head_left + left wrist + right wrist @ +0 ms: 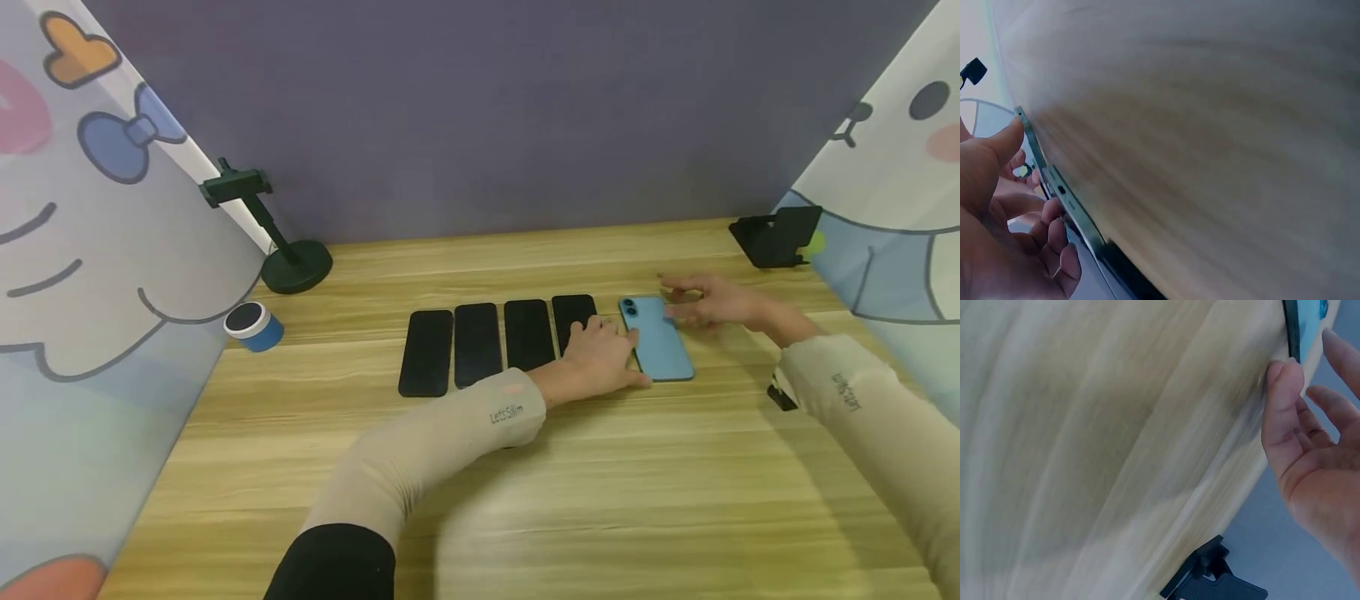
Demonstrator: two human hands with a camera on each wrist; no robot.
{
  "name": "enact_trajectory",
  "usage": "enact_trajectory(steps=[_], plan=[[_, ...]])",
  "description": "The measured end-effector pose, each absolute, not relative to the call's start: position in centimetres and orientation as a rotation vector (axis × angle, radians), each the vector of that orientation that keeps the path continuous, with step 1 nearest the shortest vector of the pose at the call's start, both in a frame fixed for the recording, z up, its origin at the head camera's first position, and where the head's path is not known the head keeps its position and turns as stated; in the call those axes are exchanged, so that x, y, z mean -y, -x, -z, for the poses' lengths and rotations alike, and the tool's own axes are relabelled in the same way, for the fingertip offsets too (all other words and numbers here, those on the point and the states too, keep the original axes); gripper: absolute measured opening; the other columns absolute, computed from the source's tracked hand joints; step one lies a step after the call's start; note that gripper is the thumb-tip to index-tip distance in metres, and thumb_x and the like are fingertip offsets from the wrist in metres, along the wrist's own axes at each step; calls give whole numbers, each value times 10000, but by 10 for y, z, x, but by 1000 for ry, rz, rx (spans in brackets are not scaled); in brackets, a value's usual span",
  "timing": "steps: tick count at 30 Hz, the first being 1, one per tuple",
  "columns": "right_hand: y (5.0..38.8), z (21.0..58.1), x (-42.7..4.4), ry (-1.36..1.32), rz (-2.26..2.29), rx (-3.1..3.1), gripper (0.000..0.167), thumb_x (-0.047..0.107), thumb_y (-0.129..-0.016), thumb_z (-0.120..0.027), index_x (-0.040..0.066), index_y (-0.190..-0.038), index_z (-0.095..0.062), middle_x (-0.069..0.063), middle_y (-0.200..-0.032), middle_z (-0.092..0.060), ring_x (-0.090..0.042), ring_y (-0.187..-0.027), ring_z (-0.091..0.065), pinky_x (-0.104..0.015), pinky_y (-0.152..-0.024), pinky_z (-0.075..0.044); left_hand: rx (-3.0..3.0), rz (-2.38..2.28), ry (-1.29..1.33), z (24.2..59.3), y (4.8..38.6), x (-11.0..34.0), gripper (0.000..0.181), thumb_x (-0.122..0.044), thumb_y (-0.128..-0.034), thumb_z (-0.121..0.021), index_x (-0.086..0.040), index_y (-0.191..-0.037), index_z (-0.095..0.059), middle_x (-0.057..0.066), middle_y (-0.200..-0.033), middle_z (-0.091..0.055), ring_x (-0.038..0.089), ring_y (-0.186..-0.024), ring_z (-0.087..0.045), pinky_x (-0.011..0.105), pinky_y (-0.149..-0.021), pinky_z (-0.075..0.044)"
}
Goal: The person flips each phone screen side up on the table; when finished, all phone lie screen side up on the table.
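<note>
A light blue phone (662,342) lies back up on the wooden table, its two camera lenses at the far left corner. My left hand (597,358) reaches over the rightmost black phone (572,310) and partly hides it. Its thumb rests at the near end of the blue phone. Beside the blue phone's right long edge is my right hand (708,302), its fingertips touching that edge in the right wrist view. Three more black phones, a far-left one (426,353), a second (477,342) and a third (528,333), lie in a row to the left.
A dark green stand (296,265) is at the back left, near a blue and white round container (255,326). At the back right sits a black folding stand (780,237). A small dark item (782,398) shows partly beneath the right sleeve.
</note>
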State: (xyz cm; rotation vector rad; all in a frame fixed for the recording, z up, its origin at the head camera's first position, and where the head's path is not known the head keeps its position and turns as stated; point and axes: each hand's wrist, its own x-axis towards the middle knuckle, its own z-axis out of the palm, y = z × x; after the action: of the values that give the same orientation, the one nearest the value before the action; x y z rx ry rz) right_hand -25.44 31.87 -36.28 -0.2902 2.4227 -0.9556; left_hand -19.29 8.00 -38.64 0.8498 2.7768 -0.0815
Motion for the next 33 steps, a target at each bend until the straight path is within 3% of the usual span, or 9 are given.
enact_trajectory(steps=[7,14,17,26,28,33], plan=[[257,369,-312,291,953,-2417,747,315,-1008,-620,84,-1604,-233,-194,-1484,-426,-178,-626,-459,-349,-566,-472,-2786,134,-839,387,190,-91,790,-771,-897,-446,-360,-1563,-340,-43,-1543,-437,202,-1390,-396,455,-1092,-366],[260,370,-307,247,992,-2372,733,324,-997,-637,98,-1594,-276,-111,-1064,-525,-180,-651,-451,-349,-565,-455,-2764,191,-810,379,190,-95,703,-731,-923,-453,-355,-1516,-423,-46,-1495,-485,186,-1371,-415,467,-1138,-331],[260,371,-308,219,1008,-2345,731,336,-993,-642,99,-1588,-291,-92,-998,-529,-186,-727,-488,-355,-597,-477,-2744,206,-813,377,189,-94,694,-722,-927,-459,-348,-1511,-433,-37,-1491,-493,195,-1377,-412,466,-1140,-328],[260,369,-305,203,1029,-2314,741,342,-973,-669,93,-1575,-317,-95,-1022,-557,-171,-789,-524,-350,-611,-505,-2714,207,-816,374,190,-83,676,-703,-925,-487,-381,-1515,-419,-42,-1479,-511,216,-1322,-441,458,-1085,-367],[260,368,-304,214,1018,-2325,742,344,-971,-670,94,-1575,-317,-131,-1080,-557,-174,-811,-534,-352,-620,-514,-2715,208,-814,375,191,-81,689,-703,-924,-485,-388,-1530,-393,-43,-1478,-510,216,-1308,-448,455,-1086,-368],[259,367,-301,235,1006,-2336,742,345,-979,-657,84,-1578,-305,-196,-1412,-437,-190,-911,-556,-365,-664,-543,-2719,206,-826,375,192,-78,706,-698,-923,-486,-396,-1548,-358,-49,-1493,-498,211,-1301,-465,458,-1087,-375]])
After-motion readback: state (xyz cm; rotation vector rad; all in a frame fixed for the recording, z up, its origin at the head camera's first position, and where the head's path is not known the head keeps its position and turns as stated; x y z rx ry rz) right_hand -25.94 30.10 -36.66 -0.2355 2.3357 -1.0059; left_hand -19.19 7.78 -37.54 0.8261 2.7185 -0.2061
